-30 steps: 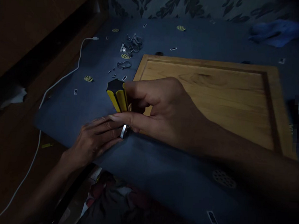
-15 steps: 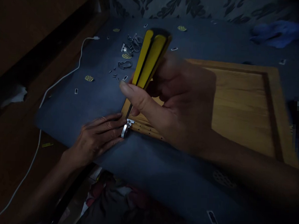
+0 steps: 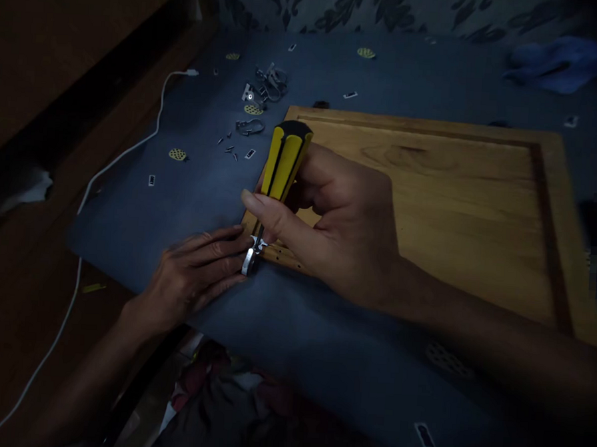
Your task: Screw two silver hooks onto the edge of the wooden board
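A screwdriver with a yellow and black handle stands nearly upright, with my right hand closed around it. Its shaft comes down onto a small shiny metal bracket with a curved part, at the near-left corner of a wooden panel. From the left, my left hand presses its fingers together against the bracket and the panel's corner. Its thumb is hidden. Small holes run along the panel's near edge. Whether a screw sits under the tip cannot be made out.
Several metal fittings and loose screws lie on the dark patterned cloth behind my left hand. A white cable runs down the left side. At the back right sits a blue cloth. The light is dim.
My right hand has lowered with the screwdriver, which now stands more upright with its shaft at the bracket. My left hand keeps its place.
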Demonstrator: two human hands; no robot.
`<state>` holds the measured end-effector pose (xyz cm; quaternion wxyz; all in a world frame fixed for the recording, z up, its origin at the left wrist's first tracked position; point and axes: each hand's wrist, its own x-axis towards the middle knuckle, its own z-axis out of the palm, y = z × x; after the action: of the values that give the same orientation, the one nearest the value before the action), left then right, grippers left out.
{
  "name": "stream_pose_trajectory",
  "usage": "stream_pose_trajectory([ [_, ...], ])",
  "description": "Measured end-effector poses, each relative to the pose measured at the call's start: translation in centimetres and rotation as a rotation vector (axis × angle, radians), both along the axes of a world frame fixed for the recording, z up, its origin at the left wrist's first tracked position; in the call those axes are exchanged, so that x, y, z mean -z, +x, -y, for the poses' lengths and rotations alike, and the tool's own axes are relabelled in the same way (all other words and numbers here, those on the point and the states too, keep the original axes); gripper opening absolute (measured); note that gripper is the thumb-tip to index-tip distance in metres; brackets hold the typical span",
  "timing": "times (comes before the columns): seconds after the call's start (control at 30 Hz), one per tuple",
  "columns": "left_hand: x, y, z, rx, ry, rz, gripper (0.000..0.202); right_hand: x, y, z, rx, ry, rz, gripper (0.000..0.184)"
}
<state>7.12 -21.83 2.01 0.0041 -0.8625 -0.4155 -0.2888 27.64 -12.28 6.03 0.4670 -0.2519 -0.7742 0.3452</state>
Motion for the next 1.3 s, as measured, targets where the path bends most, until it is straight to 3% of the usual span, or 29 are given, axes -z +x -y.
stream_pose_trajectory([
  [0.27, -0.1, 0.1, -0.1, 0.001, 0.028, -0.024, 0.019, 0.0, 0.3, -0.1, -0.027, 0.066, 0.059, 0.021],
  [0.47, -0.2, 0.1, -0.2, 0.013, 0.01, -0.027, 0.019, -2.4, 1.3, -1.2, -0.321, -0.007, 0.192, 0.004],
  [0.57, -0.4, 0.1, -0.3, 0.008, 0.017, -0.029, 0.019, -3.0, 1.6, -1.5, -0.402, -0.028, 0.214, 0.008],
  [0.73, -0.3, 0.1, -0.2, 0.005, 0.06, -0.023, 0.018, -2.2, 1.2, -1.0, -0.29, 0.086, 0.211, 0.015],
  [0.97, 0.0, -0.1, -0.1, 0.003, 0.008, -0.021, 0.02, -1.1, -0.9, 0.9, 0.066, 0.176, 0.166, 0.026],
  [1.13, 0.0, -0.1, 0.0, 0.002, -0.001, -0.015, 0.02, -1.7, -0.9, 1.1, 0.043, 0.109, 0.108, 0.024],
  [1.3, 0.1, -0.1, 0.0, -0.002, 0.003, 0.003, 0.018, -2.1, 0.0, 0.8, 0.152, 0.227, -0.027, 0.018],
])
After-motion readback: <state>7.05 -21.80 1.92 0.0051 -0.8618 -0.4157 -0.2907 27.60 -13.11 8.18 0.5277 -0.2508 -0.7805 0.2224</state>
